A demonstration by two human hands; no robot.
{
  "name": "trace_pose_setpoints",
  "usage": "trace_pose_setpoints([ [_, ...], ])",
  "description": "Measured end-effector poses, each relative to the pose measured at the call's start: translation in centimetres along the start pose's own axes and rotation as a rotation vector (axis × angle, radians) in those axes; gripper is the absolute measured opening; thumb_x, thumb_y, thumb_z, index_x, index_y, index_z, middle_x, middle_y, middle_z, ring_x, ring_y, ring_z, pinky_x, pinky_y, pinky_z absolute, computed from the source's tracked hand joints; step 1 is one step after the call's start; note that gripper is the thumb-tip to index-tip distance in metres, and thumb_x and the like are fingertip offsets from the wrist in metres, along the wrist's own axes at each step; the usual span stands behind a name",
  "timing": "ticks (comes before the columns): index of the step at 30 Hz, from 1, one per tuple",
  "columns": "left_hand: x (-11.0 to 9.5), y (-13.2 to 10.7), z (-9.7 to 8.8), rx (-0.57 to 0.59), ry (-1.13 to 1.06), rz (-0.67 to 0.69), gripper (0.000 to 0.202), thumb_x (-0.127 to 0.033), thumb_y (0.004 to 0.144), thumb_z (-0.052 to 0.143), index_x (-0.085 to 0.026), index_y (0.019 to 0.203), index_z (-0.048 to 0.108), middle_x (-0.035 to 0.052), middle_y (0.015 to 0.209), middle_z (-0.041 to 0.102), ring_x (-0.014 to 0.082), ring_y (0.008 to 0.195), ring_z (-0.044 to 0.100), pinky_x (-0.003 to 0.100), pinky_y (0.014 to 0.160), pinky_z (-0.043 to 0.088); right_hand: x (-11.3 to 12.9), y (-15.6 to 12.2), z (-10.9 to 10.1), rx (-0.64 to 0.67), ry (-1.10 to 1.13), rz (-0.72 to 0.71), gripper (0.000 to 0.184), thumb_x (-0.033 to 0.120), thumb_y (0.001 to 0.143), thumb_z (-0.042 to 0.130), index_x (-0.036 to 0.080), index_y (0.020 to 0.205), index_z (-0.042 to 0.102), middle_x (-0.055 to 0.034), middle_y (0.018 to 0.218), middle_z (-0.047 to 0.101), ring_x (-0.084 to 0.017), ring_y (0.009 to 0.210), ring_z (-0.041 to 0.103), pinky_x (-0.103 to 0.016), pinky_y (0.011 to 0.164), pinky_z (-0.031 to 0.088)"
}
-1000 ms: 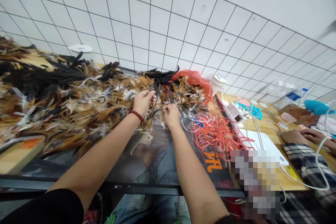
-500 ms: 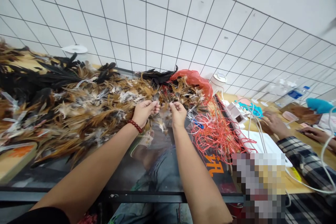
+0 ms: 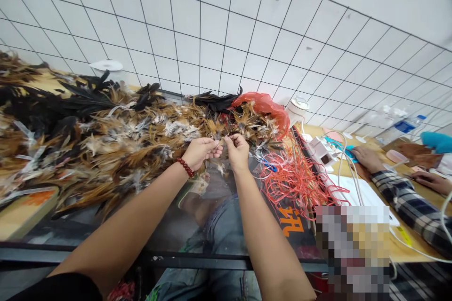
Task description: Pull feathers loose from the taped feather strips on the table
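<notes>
My left hand (image 3: 204,153), with a red bead bracelet (image 3: 185,168) at its wrist, is closed in a pinch at the near edge of a pile of brown feathers (image 3: 141,127). A small brown feather (image 3: 216,128) rises from its fingertips, though its base is partly hidden. My right hand (image 3: 238,150) is also pinched, thumb against forefinger, its tips almost meeting the left ones at the same feather. A loose pale feather tuft (image 3: 221,168) lies on the glossy dark tabletop just below the hands.
Black feathers (image 3: 81,96) lie at the back left. A red plastic bag (image 3: 264,103) sits behind, with tangled red cord (image 3: 289,178) to the right. Beyond are a white lidded container (image 3: 298,106), cables, and a co-worker's hand (image 3: 367,159) in a plaid sleeve. A wire grid stands behind.
My hands have come closer together, the left shifting right until the fingertips nearly meet. The view has turned slightly left. The co-worker's hand stays by the blue item.
</notes>
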State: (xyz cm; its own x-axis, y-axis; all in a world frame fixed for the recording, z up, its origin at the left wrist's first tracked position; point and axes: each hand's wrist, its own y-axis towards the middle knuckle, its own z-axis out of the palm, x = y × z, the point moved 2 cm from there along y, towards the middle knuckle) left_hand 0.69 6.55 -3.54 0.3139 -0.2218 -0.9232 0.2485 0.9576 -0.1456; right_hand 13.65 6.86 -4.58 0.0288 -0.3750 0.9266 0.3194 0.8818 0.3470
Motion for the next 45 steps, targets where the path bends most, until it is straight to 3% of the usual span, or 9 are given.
trace_pose_setpoints([
  [10,0.5,0.2,0.3,0.103,0.156,-0.014,0.025,-0.029,0.062,0.08,-0.01,0.056,0.064,0.0027,0.054,0.06,0.0077,0.046,0.053,0.02,0.047,0.042,0.6,-0.2,0.1,-0.002,-0.022,-0.02,0.022,0.037,0.071,0.064,0.018,0.072,0.054,0.0044,0.064,0.051,-0.009,0.058,0.043,-0.022,0.057,0.037],
  [12,0.3,0.4,0.1,0.058,0.185,0.065,0.023,-0.028,0.063,0.078,-0.011,0.057,0.064,0.0021,0.053,0.06,0.0077,0.046,0.052,0.02,0.047,0.043,0.6,-0.1,-0.1,-0.023,0.019,-0.022,0.023,0.038,0.071,0.064,0.017,0.076,0.055,0.004,0.066,0.052,-0.009,0.059,0.044,-0.022,0.059,0.038],
  [16,-0.1,0.8,-0.3,-0.139,0.169,0.274,0.012,-0.022,0.067,0.074,-0.013,0.063,0.069,0.0022,0.059,0.065,0.0092,0.05,0.056,0.022,0.053,0.047,-0.5,0.3,-1.0,-0.158,0.044,-0.001,0.025,0.041,0.074,0.061,0.017,0.081,0.056,0.0038,0.068,0.053,-0.009,0.061,0.044,-0.022,0.062,0.039],
  [21,0.0,1.2,-0.6,-0.232,0.134,0.336,0.006,-0.016,0.068,0.072,-0.013,0.062,0.071,0.0021,0.058,0.066,0.011,0.052,0.058,0.023,0.055,0.05,-1.8,0.5,-1.7,-0.175,0.003,0.029,0.023,0.039,0.072,0.062,0.017,0.076,0.057,0.0039,0.067,0.054,-0.009,0.064,0.046,-0.023,0.065,0.04],
  [31,-1.6,0.2,-0.6,-0.309,-0.028,0.39,0.023,-0.032,0.062,0.079,-0.012,0.063,0.068,0.0011,0.059,0.064,0.0085,0.05,0.056,0.022,0.053,0.049,-1.6,0.1,-1.5,-0.005,-0.128,0.008,0.022,0.037,0.073,0.064,0.016,0.077,0.066,0.0,0.073,0.063,-0.012,0.064,0.052,-0.026,0.068,0.043],
  [35,-1.6,0.3,-1.0,-0.34,-0.037,0.387,0.023,-0.031,0.062,0.078,-0.012,0.064,0.067,0.0012,0.06,0.065,0.0075,0.049,0.055,0.021,0.051,0.048,-0.1,0.0,-1.6,0.338,-0.425,-0.174,0.009,0.024,0.071,0.066,0.019,0.076,0.07,-0.0029,0.083,0.068,-0.015,0.076,0.058,-0.03,0.076,0.045],
  [37,-1.5,0.5,-1.3,-0.354,-0.049,0.385,0.022,-0.031,0.063,0.078,-0.011,0.065,0.067,0.0017,0.061,0.065,0.0072,0.049,0.055,0.021,0.051,0.047,0.8,-0.4,-1.6,0.447,-0.577,-0.231,0.009,0.022,0.072,0.067,0.021,0.08,0.071,-0.0031,0.087,0.069,-0.017,0.085,0.06,-0.032,0.084,0.044],
  [42,-1.3,0.9,-1.8,-0.378,-0.062,0.388,0.022,-0.03,0.063,0.077,-0.012,0.063,0.065,0.001,0.059,0.063,0.0067,0.048,0.054,0.02,0.051,0.047,1.5,-2.0,-0.2,0.55,-1.003,-0.258,0.019,0.026,0.079,0.065,0.027,0.097,0.07,-0.0047,0.112,0.065,-0.024,0.11,0.052,-0.042,0.093,0.035],
  [45,-1.3,0.9,-1.9,-0.391,-0.039,0.38,0.021,-0.03,0.064,0.077,-0.012,0.063,0.065,0.0016,0.06,0.065,0.0072,0.049,0.055,0.021,0.052,0.048,1.6,-2.4,0.3,0.493,-1.114,-0.279,0.014,0.022,0.083,0.059,0.026,0.093,0.068,-0.0049,0.117,0.064,-0.025,0.113,0.051,-0.042,0.094,0.031],
])
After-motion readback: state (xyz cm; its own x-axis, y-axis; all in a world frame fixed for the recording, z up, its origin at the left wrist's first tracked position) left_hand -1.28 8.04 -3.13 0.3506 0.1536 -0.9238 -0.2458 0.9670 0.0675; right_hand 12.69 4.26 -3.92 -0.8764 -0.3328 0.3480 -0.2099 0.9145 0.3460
